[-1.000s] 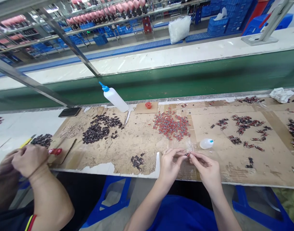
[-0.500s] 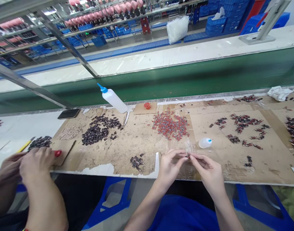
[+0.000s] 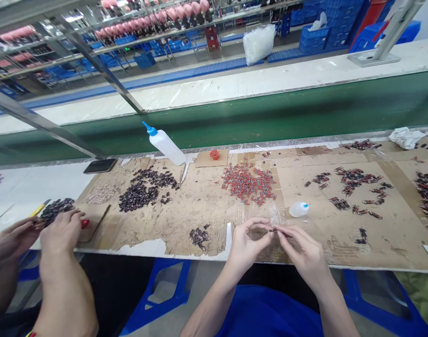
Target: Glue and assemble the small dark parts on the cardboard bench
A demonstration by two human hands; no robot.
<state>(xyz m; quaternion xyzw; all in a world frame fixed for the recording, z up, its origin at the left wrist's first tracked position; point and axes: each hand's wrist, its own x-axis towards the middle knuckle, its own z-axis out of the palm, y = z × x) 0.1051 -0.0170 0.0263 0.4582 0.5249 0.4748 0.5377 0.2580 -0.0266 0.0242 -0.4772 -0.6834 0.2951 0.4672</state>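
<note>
My left hand (image 3: 248, 243) and my right hand (image 3: 302, 250) meet at the near edge of the cardboard-covered bench (image 3: 185, 210). Both pinch one small dark part (image 3: 272, 230) between their fingertips. A pile of small red parts (image 3: 248, 182) lies just beyond my hands. A small clear bottle with a blue tip (image 3: 299, 208) lies on its side to the right of that pile. A little heap of dark parts (image 3: 199, 235) rests left of my left hand.
A co-worker's hands (image 3: 41, 231) work at the far left beside a dark heap (image 3: 57, 208). A large dark pile (image 3: 143, 189), a white squeeze bottle (image 3: 164, 143), a red cap (image 3: 214, 154), scattered dark-red parts (image 3: 356, 180) and a green conveyor (image 3: 270, 117) lie beyond.
My hands stay together on the small part, shifting only slightly. The co-worker's hands have moved apart and forward toward the dark heap at the left.
</note>
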